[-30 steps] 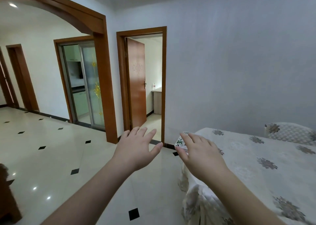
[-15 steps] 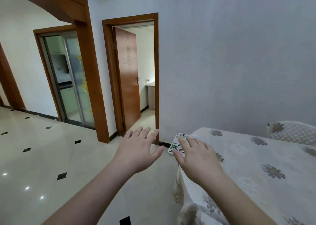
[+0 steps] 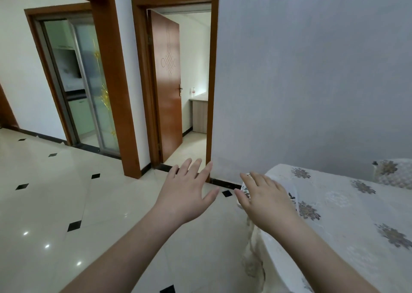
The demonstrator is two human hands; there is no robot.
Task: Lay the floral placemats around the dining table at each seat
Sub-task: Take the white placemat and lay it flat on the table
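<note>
White placemat (image 3: 245, 190) with green leaf print; cream tablecloth (image 3: 347, 221) bears grey-gold flowers.

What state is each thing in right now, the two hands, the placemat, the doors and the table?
Left hand: open, fingers spread, over the floor, holding nothing.
Right hand: open, fingers straight over the placemat.
Floral placemat: at the table corner, mostly hidden.
Wooden door: swung open.
Sliding glass door: partly open.
Dining table: covered by a tablecloth.

placemat (image 3: 246, 190) on table (image 3: 347, 208) corner, doorway (image 3: 178, 81) behind
</note>
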